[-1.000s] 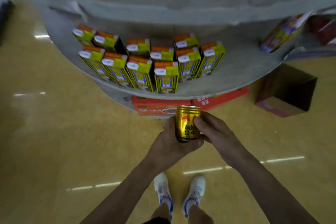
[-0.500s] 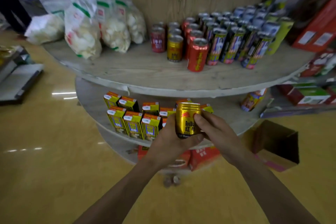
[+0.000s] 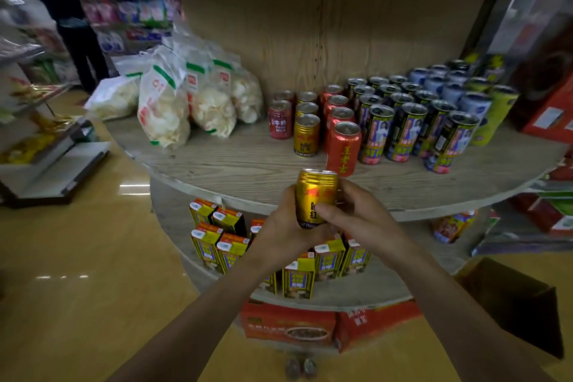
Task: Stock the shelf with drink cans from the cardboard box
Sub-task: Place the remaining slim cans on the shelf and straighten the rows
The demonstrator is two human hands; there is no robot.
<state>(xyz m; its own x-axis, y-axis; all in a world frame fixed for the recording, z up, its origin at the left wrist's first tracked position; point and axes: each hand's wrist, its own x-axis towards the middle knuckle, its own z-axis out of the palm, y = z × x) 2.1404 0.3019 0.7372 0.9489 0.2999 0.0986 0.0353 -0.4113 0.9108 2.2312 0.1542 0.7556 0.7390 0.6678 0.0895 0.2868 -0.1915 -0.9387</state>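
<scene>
Gold can (image 3: pixel 317 197) upright, gripped by both: your left hand (image 3: pixel 283 228) round its lower body, right hand (image 3: pixel 356 214) across the label. It hovers at the shelf (image 3: pixel 235 164) front lip. Matching gold row (image 3: pixel 306 133) stands straight ahead, bare board between.

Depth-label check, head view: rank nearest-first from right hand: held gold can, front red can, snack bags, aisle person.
1. Held gold can: in grip of right hand.
2. Front red can: shelf edge, ahead.
3. Snack bags: shelf left.
4. Aisle person: far left.
</scene>
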